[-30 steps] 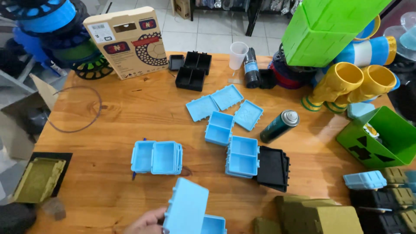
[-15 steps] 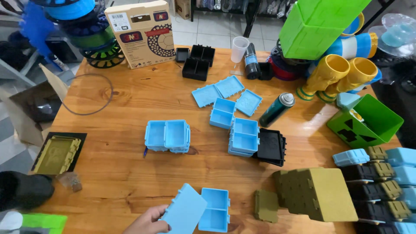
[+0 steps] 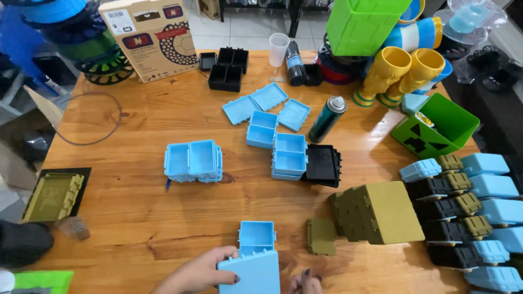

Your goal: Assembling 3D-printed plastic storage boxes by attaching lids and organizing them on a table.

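Observation:
My left hand [image 3: 199, 272] grips the left edge of a light blue hinged box [image 3: 253, 256] at the table's near edge; the box's lid lies flat toward me and its open tray points away. Only the fingertips of my right hand [image 3: 305, 282] show at the bottom edge, just right of the lid, and whether they touch it is unclear. A small olive plate [image 3: 321, 237] lies just right of the box, next to a large olive block [image 3: 378, 212].
Light blue open boxes [image 3: 193, 160] [image 3: 289, 155] and loose lids [image 3: 256, 103] lie mid-table with a black tray [image 3: 323, 165] and a spray can [image 3: 327, 120]. Closed blue, black and olive boxes [image 3: 468, 212] line the right edge. A cardboard box [image 3: 150, 35], green bin [image 3: 436, 125] and yellow figures [image 3: 400, 73] stand behind.
The view has tilted down and nearer. My left hand has lowered the blue lid from upright to flat toward me, and my right fingertips have come into view.

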